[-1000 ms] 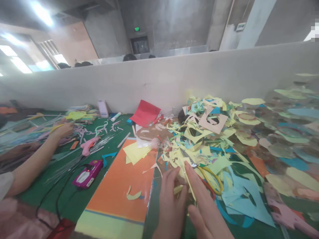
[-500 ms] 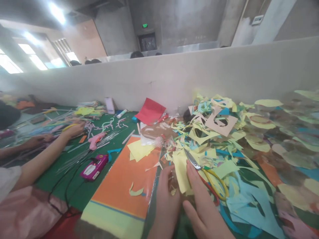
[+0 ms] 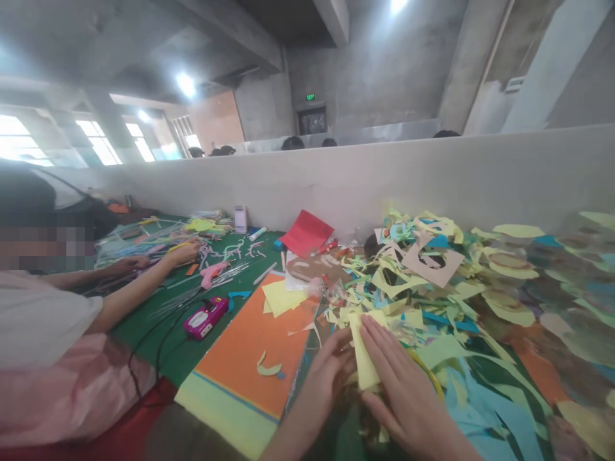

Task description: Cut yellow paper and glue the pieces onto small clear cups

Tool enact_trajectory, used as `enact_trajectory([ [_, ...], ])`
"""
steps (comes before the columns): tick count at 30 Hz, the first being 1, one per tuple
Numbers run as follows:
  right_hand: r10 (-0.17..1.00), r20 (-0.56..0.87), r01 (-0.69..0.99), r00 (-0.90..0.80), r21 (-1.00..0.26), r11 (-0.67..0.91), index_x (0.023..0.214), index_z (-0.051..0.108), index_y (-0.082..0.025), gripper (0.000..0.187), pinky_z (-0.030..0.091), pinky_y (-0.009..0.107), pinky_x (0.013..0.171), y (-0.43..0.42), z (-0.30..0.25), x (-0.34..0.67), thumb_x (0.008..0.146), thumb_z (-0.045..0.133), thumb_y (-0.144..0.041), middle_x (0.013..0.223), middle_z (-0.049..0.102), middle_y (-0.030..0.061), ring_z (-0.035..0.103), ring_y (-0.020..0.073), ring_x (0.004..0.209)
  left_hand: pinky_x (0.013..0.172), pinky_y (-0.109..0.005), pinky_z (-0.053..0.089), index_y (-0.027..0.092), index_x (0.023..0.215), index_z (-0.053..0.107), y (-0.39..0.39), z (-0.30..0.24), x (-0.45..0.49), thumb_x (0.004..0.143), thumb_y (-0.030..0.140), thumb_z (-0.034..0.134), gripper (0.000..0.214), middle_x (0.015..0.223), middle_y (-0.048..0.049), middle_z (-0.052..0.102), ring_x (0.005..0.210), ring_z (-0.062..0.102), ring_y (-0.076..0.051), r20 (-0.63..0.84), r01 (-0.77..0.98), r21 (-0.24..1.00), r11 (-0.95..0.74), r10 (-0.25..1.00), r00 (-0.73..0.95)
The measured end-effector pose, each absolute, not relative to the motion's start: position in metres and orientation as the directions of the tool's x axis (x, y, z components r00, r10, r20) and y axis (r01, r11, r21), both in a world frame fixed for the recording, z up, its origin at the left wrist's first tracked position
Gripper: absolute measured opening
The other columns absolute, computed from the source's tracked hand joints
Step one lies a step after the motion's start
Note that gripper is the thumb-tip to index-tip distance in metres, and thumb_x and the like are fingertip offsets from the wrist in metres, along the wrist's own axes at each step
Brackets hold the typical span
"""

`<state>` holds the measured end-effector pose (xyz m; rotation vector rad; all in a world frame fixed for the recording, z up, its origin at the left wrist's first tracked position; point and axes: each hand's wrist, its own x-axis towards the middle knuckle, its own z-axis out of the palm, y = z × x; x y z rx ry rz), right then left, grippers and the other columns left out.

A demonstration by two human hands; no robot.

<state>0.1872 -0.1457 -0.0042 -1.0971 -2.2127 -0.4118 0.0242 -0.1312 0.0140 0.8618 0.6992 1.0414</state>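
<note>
A folded piece of yellow paper (image 3: 366, 366) stands between my two hands, low in the middle of the head view. My left hand (image 3: 327, 374) has its fingers curled at the paper's left edge. Across its right side lie the long, closed-together fingers of my right hand (image 3: 406, 381), with the thumb below near the paper's lower end. Behind the right hand, only a curve of the yellow scissors handle (image 3: 436, 376) shows; the blades are hidden. Cut paper scraps (image 3: 384, 288) lie just beyond my fingers.
An orange sheet pack (image 3: 250, 352) lies left of my hands, yellow sheets (image 3: 283, 296) on it. Farther left are a pink glue gun (image 3: 211, 274), a purple box (image 3: 206, 318) with cables, and a co-worker's arm (image 3: 139, 285). Blue paper offcuts (image 3: 494, 397) lie right; a pale partition (image 3: 336, 182) stands behind.
The view has tilted up and turned left, bringing more of the co-worker in. My right fingers have moved over the yellow paper, and my right hand now covers most of the scissors.
</note>
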Motion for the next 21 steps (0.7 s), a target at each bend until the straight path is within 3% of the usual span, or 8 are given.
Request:
enact_trajectory([
  [4,0.57,0.669,0.801,-0.477,0.063,0.596,0.156,0.017,-0.006,0.07,0.035,0.039,0.113,-0.147,-0.009,0.192,0.101,0.034,-0.045,0.159,0.03,0.0145,0.026,0.0255,0.147,0.112,-0.047,0.037,0.02,0.112,0.067,-0.123,0.016,0.025,0.08,0.058,0.067,0.05,0.129,-0.0131,0.065,0.13,0.053,-0.032,-0.063,-0.47,0.841,0.27,0.91,0.41],
  [8,0.579,0.652,0.804,-0.489,0.079,0.59,0.156,0.017,-0.006,0.07,0.031,0.039,0.114,-0.149,-0.016,0.193,0.1,0.035,-0.043,0.16,0.03,0.0132,0.025,0.0255,0.147,0.109,-0.041,0.041,0.022,0.114,0.064,-0.128,0.016,0.027,0.074,0.042,0.079,0.048,0.132,-0.0104,0.063,0.13,0.053,-0.029,-0.085,-0.368,0.899,0.239,0.917,0.389],
  [16,0.498,0.653,0.724,-0.571,0.115,0.68,0.156,0.014,-0.005,0.07,0.017,0.036,0.119,-0.15,-0.016,0.186,0.099,0.038,-0.036,0.163,0.021,0.0114,0.019,0.0247,0.149,0.101,-0.041,0.047,0.018,0.124,0.056,-0.137,0.008,0.026,0.075,0.03,0.076,0.054,0.125,-0.0127,0.067,0.121,0.059,-0.03,-0.15,-0.41,0.864,0.293,0.926,0.346],
  [21,0.444,0.68,0.699,-0.583,0.141,0.701,0.156,0.016,-0.005,0.071,0.015,0.035,0.12,-0.153,-0.013,0.183,0.097,0.041,-0.035,0.164,0.018,0.01,0.018,0.024,0.149,0.1,-0.038,0.046,0.018,0.122,0.059,-0.14,0.007,0.023,0.077,0.023,0.068,0.046,0.126,-0.0103,0.067,0.119,0.06,-0.028,-0.139,-0.432,0.861,0.268,0.941,0.308],
])
